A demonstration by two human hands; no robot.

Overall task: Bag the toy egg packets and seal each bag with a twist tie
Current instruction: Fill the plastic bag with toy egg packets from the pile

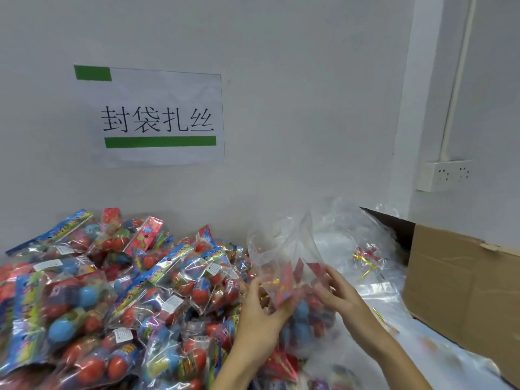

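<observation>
A clear plastic bag [284, 249] stands upright in front of me with toy egg packets [302, 311] inside, red and blue eggs showing through. My left hand [260, 313] grips the bag's left side at the neck. My right hand [336, 291] pinches the right side of the bag. A gold twist tie [271, 282] shows near my left fingers. A big heap of loose toy egg packets [112, 299] fills the table to the left.
More clear bags [360, 226] and loose gold twist ties [365, 263] lie at the back right. An open cardboard box [461, 288] stands at the right edge. A paper sign [157, 116] hangs on the wall; a socket [446, 175] sits right.
</observation>
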